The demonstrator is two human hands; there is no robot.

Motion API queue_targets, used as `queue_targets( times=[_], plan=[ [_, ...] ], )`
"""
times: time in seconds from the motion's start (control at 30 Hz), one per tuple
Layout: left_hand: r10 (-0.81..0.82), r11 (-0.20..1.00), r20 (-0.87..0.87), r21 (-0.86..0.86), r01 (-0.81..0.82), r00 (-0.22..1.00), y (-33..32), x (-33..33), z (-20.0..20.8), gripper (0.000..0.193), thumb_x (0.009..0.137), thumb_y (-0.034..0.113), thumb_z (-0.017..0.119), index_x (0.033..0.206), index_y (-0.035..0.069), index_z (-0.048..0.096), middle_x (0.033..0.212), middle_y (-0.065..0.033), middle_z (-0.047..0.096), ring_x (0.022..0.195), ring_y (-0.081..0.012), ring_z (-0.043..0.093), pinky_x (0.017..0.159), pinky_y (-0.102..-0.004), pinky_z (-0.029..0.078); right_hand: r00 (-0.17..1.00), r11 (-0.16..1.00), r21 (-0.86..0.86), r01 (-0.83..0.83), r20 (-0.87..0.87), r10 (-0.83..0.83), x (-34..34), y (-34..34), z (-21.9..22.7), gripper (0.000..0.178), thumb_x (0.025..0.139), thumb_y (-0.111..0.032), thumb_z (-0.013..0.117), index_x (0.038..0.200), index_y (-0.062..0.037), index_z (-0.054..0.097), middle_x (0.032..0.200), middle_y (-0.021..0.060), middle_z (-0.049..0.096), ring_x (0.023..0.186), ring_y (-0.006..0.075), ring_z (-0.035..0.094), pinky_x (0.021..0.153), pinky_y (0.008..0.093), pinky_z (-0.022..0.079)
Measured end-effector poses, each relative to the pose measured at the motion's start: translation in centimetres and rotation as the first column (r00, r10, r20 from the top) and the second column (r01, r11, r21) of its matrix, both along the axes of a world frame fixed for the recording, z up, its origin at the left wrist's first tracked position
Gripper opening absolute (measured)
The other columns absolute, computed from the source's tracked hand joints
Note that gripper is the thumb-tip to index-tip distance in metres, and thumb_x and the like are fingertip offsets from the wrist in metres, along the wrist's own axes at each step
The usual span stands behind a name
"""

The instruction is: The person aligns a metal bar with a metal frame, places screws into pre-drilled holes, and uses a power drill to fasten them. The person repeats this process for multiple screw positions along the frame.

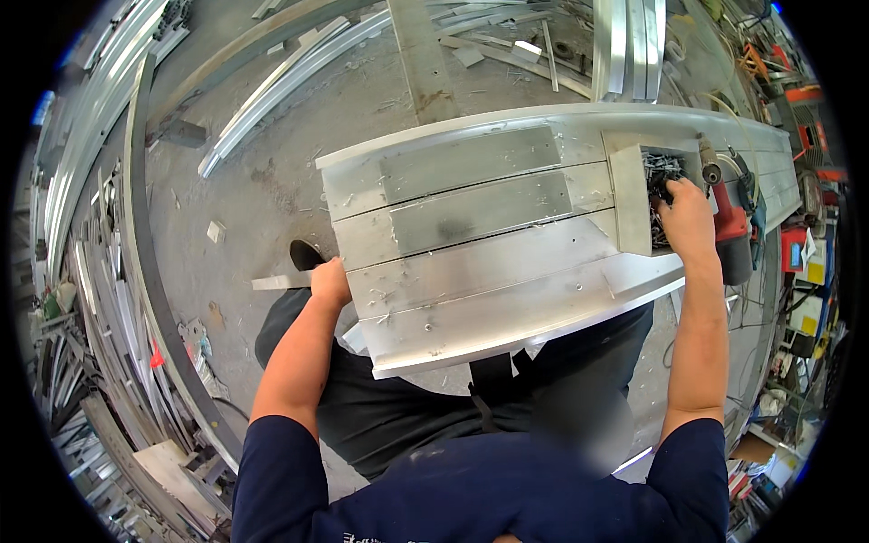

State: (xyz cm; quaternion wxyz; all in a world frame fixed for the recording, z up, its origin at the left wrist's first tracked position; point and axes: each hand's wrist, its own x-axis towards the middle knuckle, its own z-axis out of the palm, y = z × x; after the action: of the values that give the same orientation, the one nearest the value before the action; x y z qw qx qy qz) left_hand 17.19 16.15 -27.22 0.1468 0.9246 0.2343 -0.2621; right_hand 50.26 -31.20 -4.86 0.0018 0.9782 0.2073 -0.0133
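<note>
My left hand (331, 282) is closed at the left end of the aluminium panel (489, 271), around a short flat metal strip (282, 282) that sticks out to the left. My right hand (688, 220) reaches into an open metal box (631, 195) on the panel's right part. Its fingers are curled down among many small metal fasteners (663, 166), which look like rivets; what they pinch, if anything, is hidden. Just right of the box lies a red and black power tool (731, 224). The panel rests over my lap, with metal shavings scattered on it.
A teal-and-black tool (751, 192) lies beyond the red one. Long aluminium profiles (290, 86) lie on the concrete floor (262, 199) ahead. A long metal beam (145, 235) and piled offcuts (77, 362) are at the left. Tools and small boxes (806, 271) crowd the right.
</note>
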Motion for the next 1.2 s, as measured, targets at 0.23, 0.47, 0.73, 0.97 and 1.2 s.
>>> queue_targets(
  times=[0.23,0.47,0.73,0.97,1.2],
  plan=[
    [-0.036,0.999,0.0,0.025,0.036,0.999,0.7,-0.4,-0.9,0.029,0.088,0.03,0.065,0.102,0.006,0.074,0.104,-0.0182,0.074,0.097,-0.037,0.073,0.082,-0.0463,0.058,0.995,0.999,-0.016,-0.05,0.087,0.052,0.2,-0.1,-0.5,0.015,0.085,-0.014,0.067,0.089,0.0012,0.069,0.093,0.0228,0.068,0.095,0.0436,0.065,0.083,0.0523,0.052],
    [-0.029,0.998,0.098,-0.053,0.034,0.995,0.1,-0.2,-1.4,0.036,0.085,0.04,0.068,0.105,0.011,0.077,0.102,-0.0172,0.076,0.096,-0.0362,0.073,0.077,-0.0455,0.057,0.984,0.982,0.103,0.157,-0.103,-0.147,0.9,0.2,1.5,0.031,0.093,-0.027,0.065,0.088,0.0021,0.072,0.082,0.0257,0.068,0.083,0.0444,0.067,0.075,0.0492,0.051],
    [-0.044,0.998,0.08,-0.03,0.047,0.996,0.0,-0.1,-0.2,0.039,0.085,0.044,0.068,0.11,0.015,0.076,0.106,-0.0141,0.076,0.097,-0.0356,0.072,0.078,-0.0452,0.057,0.987,0.956,0.282,0.086,-0.154,-0.043,1.9,0.7,1.1,0.024,0.087,-0.024,0.072,0.094,-0.0016,0.074,0.095,0.0213,0.072,0.093,0.0392,0.069,0.085,0.0472,0.053],
    [-0.033,0.998,0.11,-0.044,0.038,0.993,0.2,-0.6,-0.3,0.039,0.085,0.045,0.068,0.111,0.016,0.076,0.108,-0.013,0.076,0.098,-0.0346,0.072,0.078,-0.0445,0.057,0.999,0.955,0.293,-0.039,0.028,0.032,3.2,1.8,-1.7,0.02,0.084,-0.017,0.073,0.094,0.0002,0.071,0.098,0.0205,0.068,0.095,0.0428,0.065,0.085,0.0492,0.052],
    [-0.023,1.0,0.014,-0.011,0.023,1.0,0.7,-0.5,-1.0,0.04,0.086,0.045,0.067,0.109,0.013,0.076,0.102,-0.0163,0.076,0.095,-0.0364,0.073,0.078,-0.0455,0.057,0.982,0.984,0.1,-0.145,0.135,0.131,2.2,1.6,-1.8,0.009,0.083,-0.004,0.064,0.089,-0.0004,0.06,0.099,0.019,0.063,0.105,0.0402,0.062,0.089,0.0498,0.052]
  ],
)
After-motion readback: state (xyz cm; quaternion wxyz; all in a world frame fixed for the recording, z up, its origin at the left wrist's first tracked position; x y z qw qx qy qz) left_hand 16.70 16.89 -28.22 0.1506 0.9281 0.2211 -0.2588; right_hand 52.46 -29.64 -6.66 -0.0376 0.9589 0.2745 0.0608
